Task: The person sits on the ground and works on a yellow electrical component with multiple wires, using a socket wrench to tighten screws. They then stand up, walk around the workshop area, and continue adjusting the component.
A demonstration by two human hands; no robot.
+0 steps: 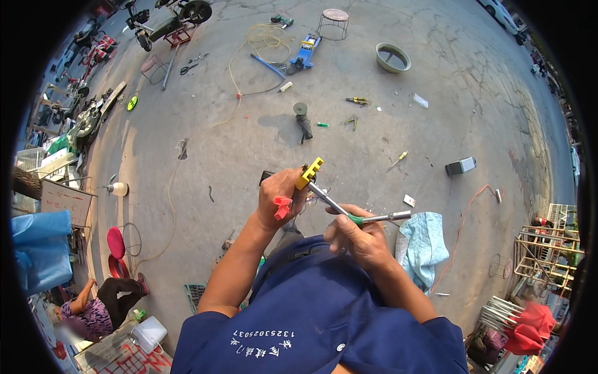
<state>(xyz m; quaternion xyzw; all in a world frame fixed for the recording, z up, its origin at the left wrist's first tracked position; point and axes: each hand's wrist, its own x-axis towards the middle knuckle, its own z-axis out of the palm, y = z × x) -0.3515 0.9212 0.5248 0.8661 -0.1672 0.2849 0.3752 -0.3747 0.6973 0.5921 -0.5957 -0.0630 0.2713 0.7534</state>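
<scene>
My left hand [281, 194] is closed around a yellow notched plastic piece [311, 173], which sticks out past the thumb side. A red piece [282, 207] shows against the back of this hand; what it belongs to is hidden. In my right hand [361, 242] is a metal socket wrench with a green middle [355, 220]. One of its arms slants up to the yellow piece, seemingly touching it, and another points right, ending in a socket. A dark object [266, 178] shows just beyond my left hand, partly covered. Thin wires are partly visible below the hands.
Over the ground lie a screwdriver [397, 161], pliers [352, 123], a dark spool-like object [301, 118], a grey-black box [461, 166] and a light blue cloth [425, 246]. Farther off are a blue floor jack [305, 51], a basin [393, 57] and a stool [335, 19]. A person [93, 311] sits at left.
</scene>
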